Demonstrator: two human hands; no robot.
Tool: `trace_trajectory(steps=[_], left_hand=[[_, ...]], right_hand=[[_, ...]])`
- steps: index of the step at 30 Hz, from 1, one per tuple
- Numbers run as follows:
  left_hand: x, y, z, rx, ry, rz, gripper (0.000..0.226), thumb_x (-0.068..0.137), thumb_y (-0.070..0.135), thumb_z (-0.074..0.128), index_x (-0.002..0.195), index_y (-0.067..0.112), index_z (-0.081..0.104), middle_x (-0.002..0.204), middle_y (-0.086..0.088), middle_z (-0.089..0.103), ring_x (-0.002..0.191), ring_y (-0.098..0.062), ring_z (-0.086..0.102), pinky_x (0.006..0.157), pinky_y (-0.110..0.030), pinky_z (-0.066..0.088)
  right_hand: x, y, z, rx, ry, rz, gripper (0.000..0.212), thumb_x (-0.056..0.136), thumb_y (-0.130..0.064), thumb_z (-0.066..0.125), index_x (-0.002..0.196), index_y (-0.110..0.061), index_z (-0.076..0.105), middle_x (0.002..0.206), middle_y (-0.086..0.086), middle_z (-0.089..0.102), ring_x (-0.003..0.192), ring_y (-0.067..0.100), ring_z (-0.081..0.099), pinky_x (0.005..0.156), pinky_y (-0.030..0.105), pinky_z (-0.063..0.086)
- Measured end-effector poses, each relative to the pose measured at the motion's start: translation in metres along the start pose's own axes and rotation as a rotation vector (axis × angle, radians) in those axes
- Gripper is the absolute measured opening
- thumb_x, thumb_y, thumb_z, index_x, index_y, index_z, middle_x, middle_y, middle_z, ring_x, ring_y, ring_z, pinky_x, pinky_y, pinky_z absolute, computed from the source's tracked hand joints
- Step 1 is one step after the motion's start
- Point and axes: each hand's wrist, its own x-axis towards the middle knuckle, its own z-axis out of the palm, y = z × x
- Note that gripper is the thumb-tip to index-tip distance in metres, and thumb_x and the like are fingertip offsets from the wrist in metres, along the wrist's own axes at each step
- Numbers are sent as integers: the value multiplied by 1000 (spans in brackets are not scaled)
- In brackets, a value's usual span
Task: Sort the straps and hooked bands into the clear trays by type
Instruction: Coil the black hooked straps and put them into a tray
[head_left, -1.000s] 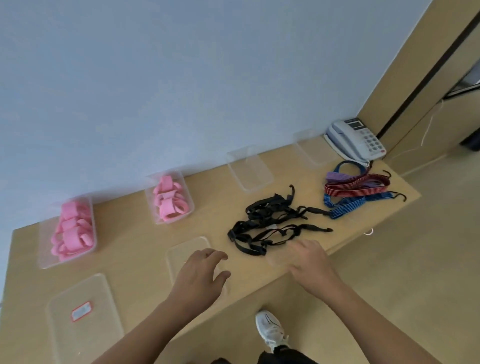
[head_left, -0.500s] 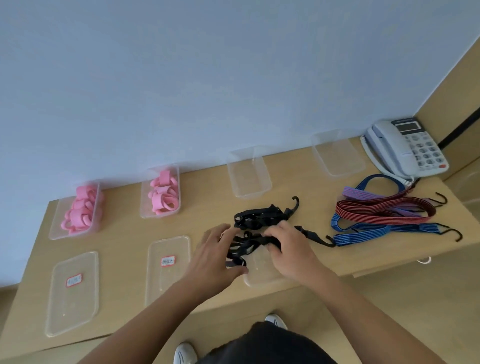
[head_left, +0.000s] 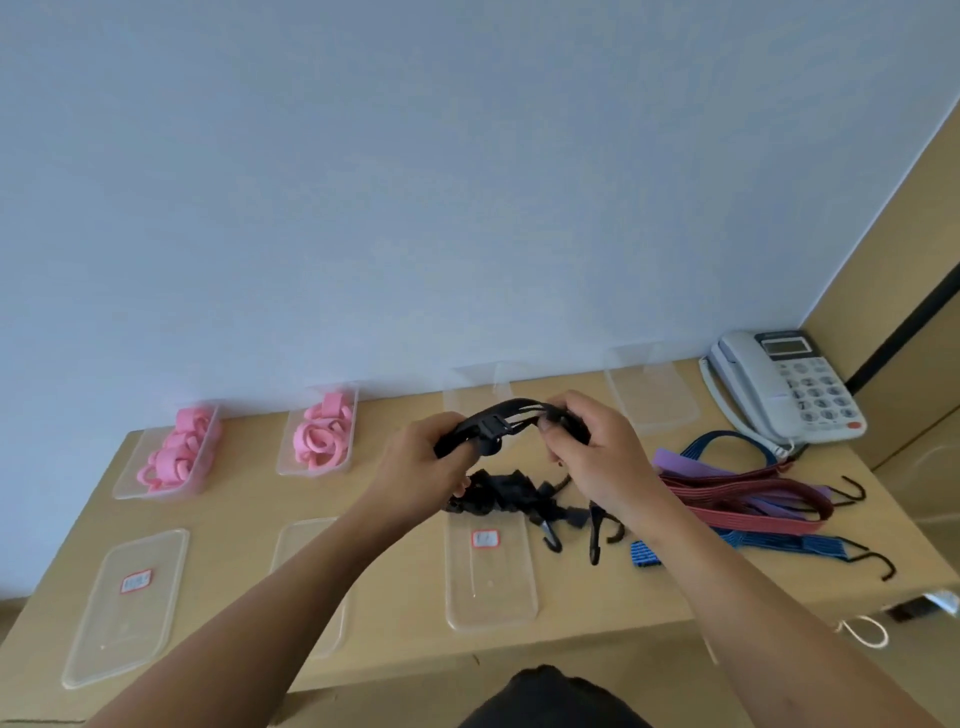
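Gripping one black buckle strap (head_left: 511, 415) with both hands, raised above the table (head_left: 234, 519).
Seven clear trays (head_left: 130, 618) counted: two at back left hold pink loops (head_left: 174, 454), two more stand along the back, three lie flat in the front row. My left hand (head_left: 423, 467) curls round the strap's left end; my right hand (head_left: 597, 457) pinches its right end, buckle between them. Remaining black straps (head_left: 498, 496) lie heaped directly beneath, number indeterminate. Hooked bands (head_left: 743, 499) right of my right wrist, three colours: red, purple, blue. Half a second ago both hands were down on the heap; one strap is now lifted above it.
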Motion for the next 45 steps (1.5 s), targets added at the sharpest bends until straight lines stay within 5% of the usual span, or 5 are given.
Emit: trace_trajectory(steps=[11,17,27,35,45], left_hand=[[-4,76,-4,-419,-201,70,37,81,9,68,118,16,65,57,-3,44,51,-21,40,54,-32,40],[-20,88,-13,-471,-287,141,58,75,2,70,130,17,59,72,-10,54,53,-25,42,52,-31,41],[-29,25,-35,-472,-36,-79,100,57,57,90,144,35,45,127,-4,70,117,-22,69,104,-40,51],[-31,-6,-65,-847,38,-212,57,84,-9,71,135,10,55,90,-9,71,69,-21,67,69,-34,54],[-22,-6,-135,-810,69,-175,44,89,-3,69,129,12,60,87,-7,60,54,-15,44,45,-25,32]], right_hand=[[-12,5,-4,-34,-333,116,50,66,-25,92,109,-30,68,86,-15,67,65,2,56,71,20,45],[-22,2,33,-43,-432,113,7,82,-22,78,82,-22,71,75,-6,71,72,9,68,71,22,53],[-14,-16,39,-59,-260,125,25,99,-24,61,82,-6,66,69,-2,71,63,5,62,69,24,45],[-28,-23,70,63,-351,262,16,96,-23,66,88,-9,62,70,11,66,62,26,65,58,36,55],[-51,-28,124,376,-476,447,41,100,-49,49,100,-15,71,89,28,69,75,38,66,71,40,52]])
